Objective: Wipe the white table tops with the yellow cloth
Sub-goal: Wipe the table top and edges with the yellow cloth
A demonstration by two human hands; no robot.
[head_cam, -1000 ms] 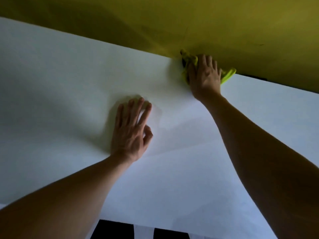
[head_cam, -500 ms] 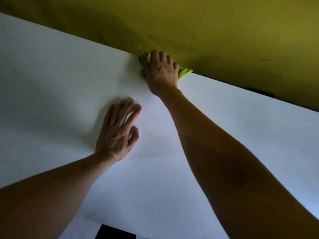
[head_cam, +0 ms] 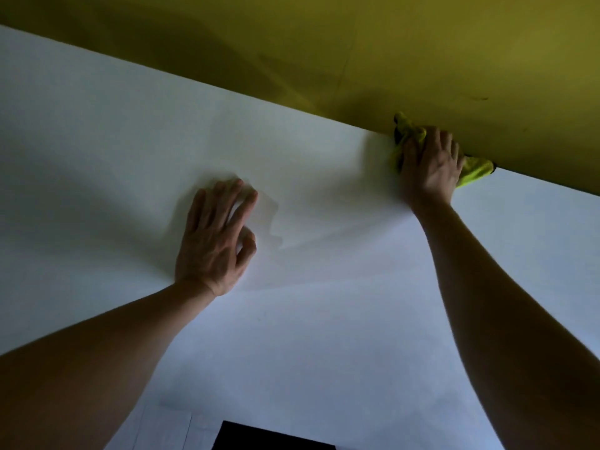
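Right hand (head_cam: 431,164) w/ yellow cloth (head_cam: 474,170) slid rightward along table (head_cam: 324,319) edge, fingers pressing flat; left hand (head_cam: 214,241) spread.

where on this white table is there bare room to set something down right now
Bare patches of the white table top: left of the left hand, between the two hands, and the near stretch between the forearms. The only crowded spot is the far edge by the yellow wall, where the right hand presses the yellow cloth.
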